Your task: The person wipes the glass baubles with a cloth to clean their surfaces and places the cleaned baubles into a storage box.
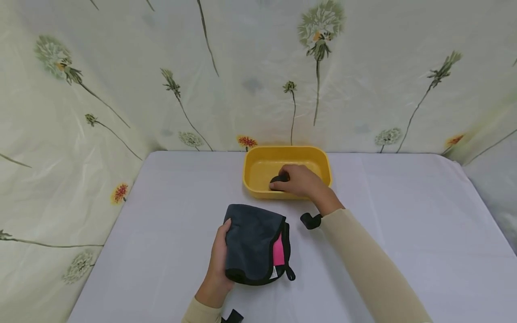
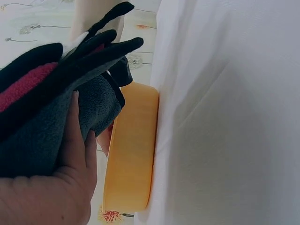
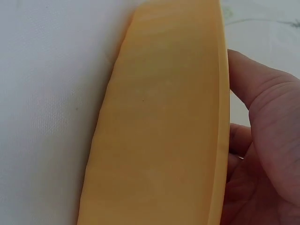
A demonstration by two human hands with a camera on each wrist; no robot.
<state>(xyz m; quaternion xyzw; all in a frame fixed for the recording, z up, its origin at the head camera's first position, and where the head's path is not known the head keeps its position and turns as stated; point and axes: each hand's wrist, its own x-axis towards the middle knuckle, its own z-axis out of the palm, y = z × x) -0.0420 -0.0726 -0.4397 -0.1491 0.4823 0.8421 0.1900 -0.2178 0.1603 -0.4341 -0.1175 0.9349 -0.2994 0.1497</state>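
A folded dark blue-grey cloth point(image 1: 252, 242) with black edging, a pink inner face, a white tag and a small hanging loop is gripped by my left hand point(image 1: 219, 253), thumb on top at its left side. In the left wrist view the fingers point(image 2: 77, 154) lie along the cloth's underside. My right hand point(image 1: 300, 180) reaches into the yellow tray point(image 1: 258, 194) and pinches a small dark object point(image 1: 279, 179), whose kind is too covered to tell. The right wrist view shows the tray's outer wall point(image 3: 154, 117) hiding the right fingertips and that object.
The tray stands at the far edge of a white-covered table point(image 1: 173, 215). Behind it hangs a flower-patterned curtain point(image 1: 258, 89), which also runs down the left side. Black camera mounts point(image 1: 311, 220) sit at both wrists.
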